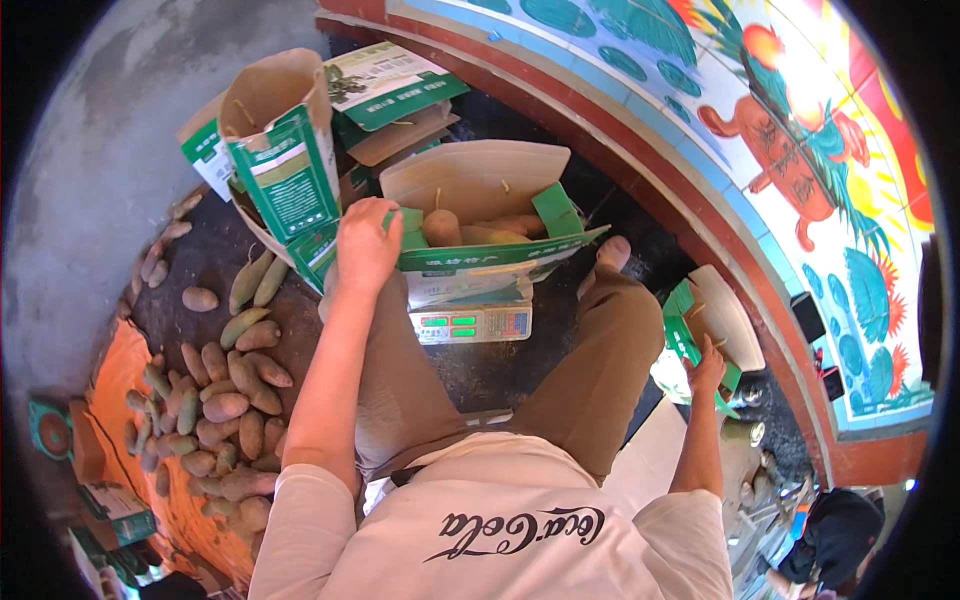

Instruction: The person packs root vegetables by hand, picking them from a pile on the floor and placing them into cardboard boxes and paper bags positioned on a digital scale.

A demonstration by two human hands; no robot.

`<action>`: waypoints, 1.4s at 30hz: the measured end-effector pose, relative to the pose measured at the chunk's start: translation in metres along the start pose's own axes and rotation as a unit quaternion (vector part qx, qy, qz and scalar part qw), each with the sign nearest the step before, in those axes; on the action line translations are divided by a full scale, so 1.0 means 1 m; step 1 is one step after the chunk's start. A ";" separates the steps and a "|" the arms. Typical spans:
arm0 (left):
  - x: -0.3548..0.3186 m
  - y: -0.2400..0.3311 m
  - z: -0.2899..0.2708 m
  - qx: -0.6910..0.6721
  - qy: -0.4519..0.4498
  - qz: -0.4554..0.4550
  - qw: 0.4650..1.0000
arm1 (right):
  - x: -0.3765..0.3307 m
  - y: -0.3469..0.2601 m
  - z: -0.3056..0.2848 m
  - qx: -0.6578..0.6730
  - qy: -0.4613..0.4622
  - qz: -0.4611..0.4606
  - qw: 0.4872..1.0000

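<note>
My left hand is closed at the near left corner of an open green-and-white cardboard box, its fingertips at the edge of the cardboard. Inside that box lie several oblong root vegetables, brown to yellowish. The box rests on a digital scale with lit green displays, between my legs. Out to the right, my right hand has its fingers over the edge of a second green-and-white cardboard box, whose brown flap stands up. That box's inside is mostly hidden.
A heap of brown and greenish root vegetables spreads at my left, partly on an orange sheet. A tall open carton and stacked flat cartons stand far left. A painted wall runs along the right; a person is behind.
</note>
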State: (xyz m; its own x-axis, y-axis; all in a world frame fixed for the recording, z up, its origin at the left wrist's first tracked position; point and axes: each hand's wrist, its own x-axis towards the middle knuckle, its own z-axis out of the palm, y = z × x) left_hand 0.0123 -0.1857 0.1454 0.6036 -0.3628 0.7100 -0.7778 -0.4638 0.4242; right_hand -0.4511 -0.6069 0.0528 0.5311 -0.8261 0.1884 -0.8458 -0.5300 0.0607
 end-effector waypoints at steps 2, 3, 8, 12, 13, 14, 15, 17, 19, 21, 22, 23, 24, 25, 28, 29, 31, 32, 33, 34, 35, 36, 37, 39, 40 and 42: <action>-0.002 0.000 -0.001 -0.011 0.028 -0.006 1.000 | 0.002 -0.001 -0.003 0.013 0.029 -0.014 0.999; -0.001 0.002 -0.002 -0.014 0.018 0.002 1.000 | 0.004 -0.003 -0.009 0.015 0.044 -0.026 0.999; -0.003 0.002 -0.007 -0.022 -0.018 -0.009 1.000 | 0.015 -0.034 -0.023 0.051 0.164 -0.126 0.977; -0.007 0.007 -0.005 -0.021 -0.028 -0.001 0.999 | 0.017 -0.086 -0.035 0.094 0.210 -0.222 0.948; -0.009 0.010 -0.005 -0.015 -0.037 0.005 0.999 | 0.014 -0.098 -0.034 0.112 0.209 -0.225 0.945; -0.009 0.013 -0.005 -0.007 -0.035 0.005 0.999 | 0.013 -0.110 -0.033 0.130 0.207 -0.228 0.943; -0.009 0.014 -0.005 0.007 -0.041 0.035 0.999 | 0.012 -0.124 -0.036 0.162 0.182 -0.227 0.943; -0.009 0.013 -0.005 0.036 -0.063 0.068 0.995 | 0.016 -0.151 -0.039 0.192 0.186 -0.246 0.932; -0.009 0.015 -0.003 0.030 -0.071 0.066 0.995 | 0.026 -0.177 -0.048 0.236 0.196 -0.275 0.911; -0.010 0.013 -0.001 0.012 -0.087 0.067 0.994 | 0.041 -0.211 -0.067 0.276 0.210 -0.278 0.896; -0.012 0.013 -0.001 0.018 -0.089 0.071 0.993 | 0.047 -0.229 -0.077 0.309 0.219 -0.283 0.881; -0.015 0.013 -0.001 -0.009 -0.139 0.057 0.989 | 0.053 -0.248 -0.088 0.318 0.218 -0.281 0.879; -0.017 0.013 0.000 -0.039 -0.187 0.043 0.981 | 0.060 -0.267 -0.100 0.343 0.224 -0.307 0.859; -0.018 0.012 0.002 -0.059 -0.223 0.039 0.972 | 0.067 -0.285 -0.110 0.365 0.233 -0.331 0.839; -0.018 0.011 0.009 -0.047 -0.267 0.057 0.961 | 0.087 -0.336 -0.119 0.377 0.225 -0.374 0.817; -0.014 0.012 0.013 -0.033 -0.266 0.070 0.961 | 0.095 -0.349 -0.115 0.381 0.217 -0.381 0.814; -0.014 0.009 0.017 -0.035 -0.282 0.068 0.956 | 0.106 -0.379 -0.111 0.375 0.201 -0.392 0.816; -0.012 0.009 0.019 -0.040 -0.293 0.060 0.953 | 0.112 -0.390 -0.109 0.363 0.183 -0.411 0.816; -0.008 0.010 0.018 -0.035 -0.311 0.061 0.948 | 0.118 -0.402 -0.105 0.370 0.187 -0.399 0.818; -0.004 0.014 0.018 -0.030 -0.320 0.073 0.944 | 0.125 -0.411 -0.101 0.350 0.203 -0.405 0.820; 0.000 0.016 0.018 -0.029 -0.348 0.057 0.935 | 0.132 -0.419 -0.096 0.329 0.219 -0.410 0.822; 0.002 0.016 0.018 -0.025 -0.375 0.035 0.926 | 0.138 -0.430 -0.089 0.338 0.220 -0.398 0.824; 0.004 0.015 0.020 -0.026 -0.372 0.047 0.927 | 0.145 -0.436 -0.085 0.303 0.252 -0.395 0.830; 0.008 0.017 0.022 -0.022 -0.389 0.047 0.920 | 0.157 -0.442 -0.080 0.271 0.283 -0.380 0.838; 0.011 0.019 0.023 -0.023 -0.397 0.035 0.917 | 0.162 -0.442 -0.077 0.237 0.203 -0.376 0.872; 0.016 0.023 0.024 -0.022 -0.411 0.036 0.911 | 0.170 -0.446 -0.077 0.206 0.118 -0.365 0.900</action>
State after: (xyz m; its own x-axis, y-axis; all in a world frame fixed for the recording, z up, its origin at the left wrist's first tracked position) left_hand 0.0080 -0.2215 0.1527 0.4644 -0.8816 0.0841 -0.8154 -0.3886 0.4292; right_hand 0.0130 -0.4964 0.1331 0.8718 -0.1909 0.4511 -0.1592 -0.9814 -0.1076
